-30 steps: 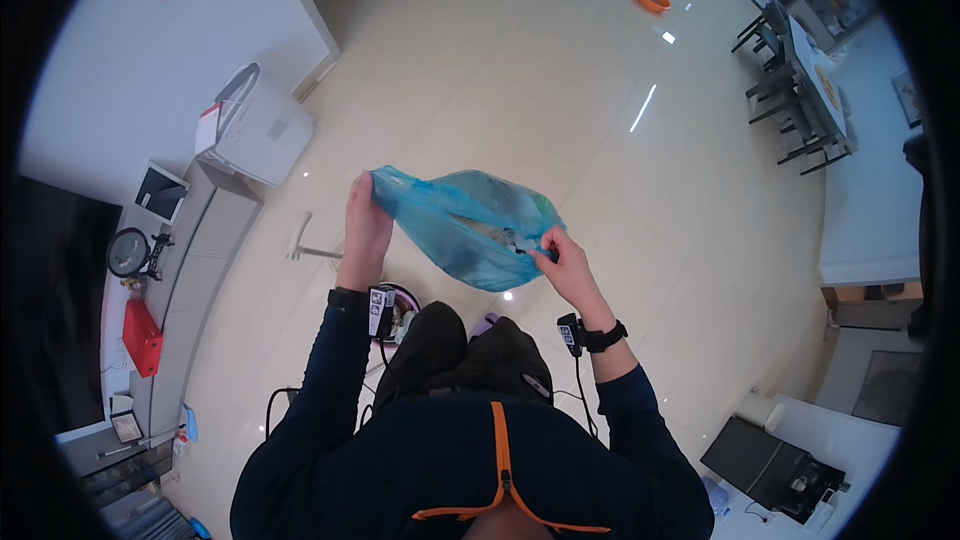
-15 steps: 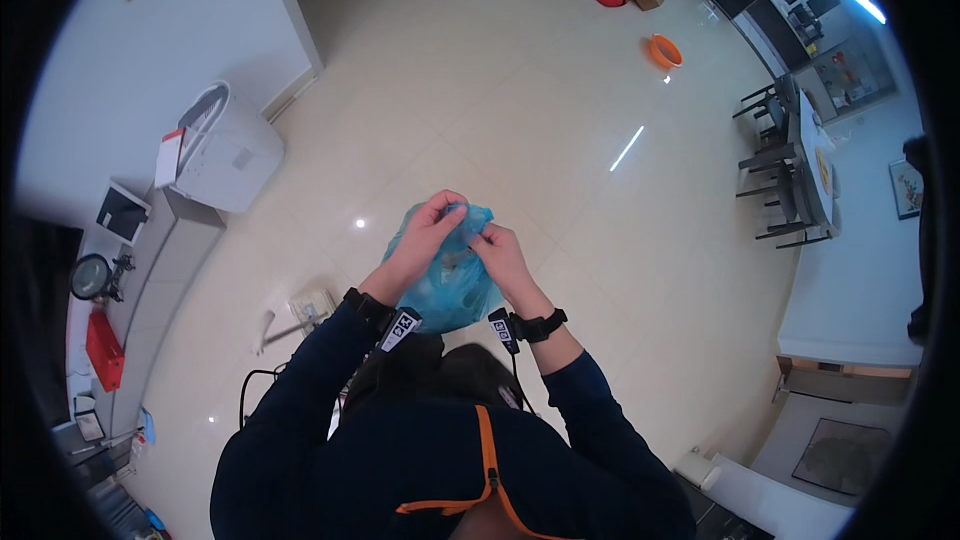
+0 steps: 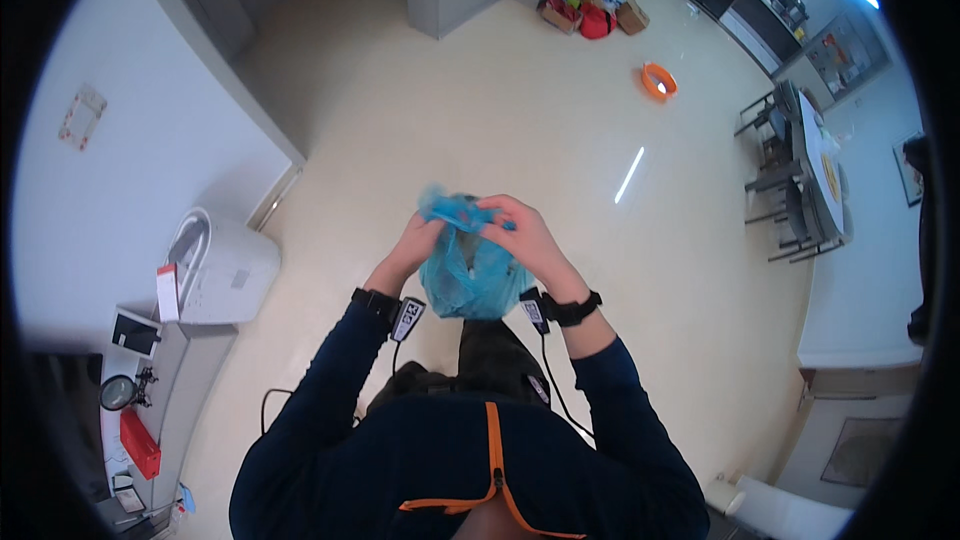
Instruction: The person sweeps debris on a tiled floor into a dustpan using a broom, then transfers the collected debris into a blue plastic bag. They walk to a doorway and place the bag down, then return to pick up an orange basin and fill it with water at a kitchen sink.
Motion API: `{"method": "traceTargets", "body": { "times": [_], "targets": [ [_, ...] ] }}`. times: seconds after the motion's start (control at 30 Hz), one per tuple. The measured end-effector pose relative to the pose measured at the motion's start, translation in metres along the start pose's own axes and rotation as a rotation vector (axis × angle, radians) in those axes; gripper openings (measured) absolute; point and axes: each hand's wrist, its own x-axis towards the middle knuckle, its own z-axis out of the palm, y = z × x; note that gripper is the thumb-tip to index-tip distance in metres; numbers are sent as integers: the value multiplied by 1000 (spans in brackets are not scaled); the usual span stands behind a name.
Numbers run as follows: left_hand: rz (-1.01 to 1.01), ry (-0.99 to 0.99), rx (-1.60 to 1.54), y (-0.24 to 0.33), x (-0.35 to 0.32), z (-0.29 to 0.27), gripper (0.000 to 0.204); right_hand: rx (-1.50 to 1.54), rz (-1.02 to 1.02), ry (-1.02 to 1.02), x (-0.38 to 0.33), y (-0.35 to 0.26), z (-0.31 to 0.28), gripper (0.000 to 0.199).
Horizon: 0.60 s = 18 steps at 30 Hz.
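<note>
A thin, see-through blue plastic bag (image 3: 470, 285) hangs in front of my legs, its lower part bulging around contents I cannot make out. My left hand (image 3: 412, 245) pinches the gathered top of the bag on its left side. On the right side of that same top, my right hand (image 3: 525, 230) has its fingers closed on the plastic. A bunched end of the film sticks up above my left fingers. Both wrists wear black straps with small tagged devices and cables.
At left a white bin-like appliance (image 3: 225, 270) stands at the end of a grey cabinet (image 3: 195, 380). An orange basin (image 3: 658, 82) lies on the tiled floor ahead, beyond it a pile of bags and boxes (image 3: 597, 18). A dining table (image 3: 818, 160) with chairs is at right.
The view has shifted forward and left over the room. My hands have moved along the bag's top, my right hand now higher, and the gathered end now rises on the left.
</note>
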Motion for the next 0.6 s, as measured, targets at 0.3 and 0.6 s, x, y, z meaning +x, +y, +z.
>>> {"method": "traceTargets", "body": {
  "times": [0.3,0.6],
  "targets": [
    [57,176,-1102,27,168,-85,23,-392,-120,-121,162,40,-149,28],
    [-222,234,-638,128,318,-217,22,-759,75,-125,413,88,-152,24]
  ]
}}
